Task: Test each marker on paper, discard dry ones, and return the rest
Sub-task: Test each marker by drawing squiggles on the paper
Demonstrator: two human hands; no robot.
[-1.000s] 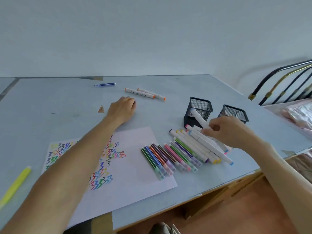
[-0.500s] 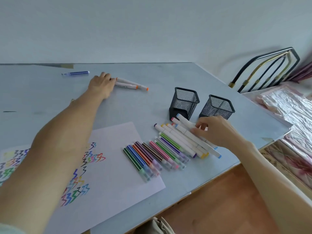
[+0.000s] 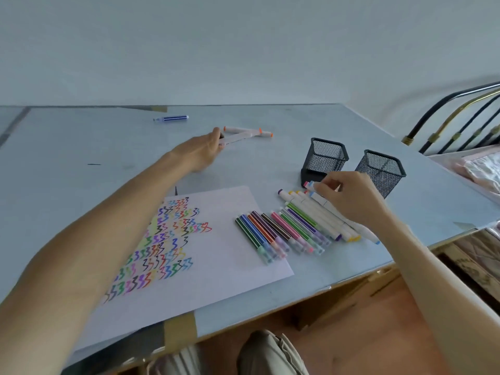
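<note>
White-barrelled markers (image 3: pixel 322 212) are shown at 3 o'clock of the paper (image 3: pixel 224 255), beside a row of thin pens (image 3: pixel 278 234). Their upper ends are pinched by the right hand (image 3: pixel 349 196), with two empty mesh cups (image 3: pixel 324 158) just beyond at 12 o'clock. One of two orange-tipped markers (image 3: pixel 249 133), lying at 12 o'clock of the paper, is gripped by the left hand (image 3: pixel 200 152). Testing appears finished; sorting is judged in hand. Lifting the bundle into a cup is called for next.

Left hand (image 3: pixel 201 152) on white marker (image 3: pixel 238 137); right hand (image 3: pixel 349 197) on marker row (image 3: pixel 319 212).
</note>
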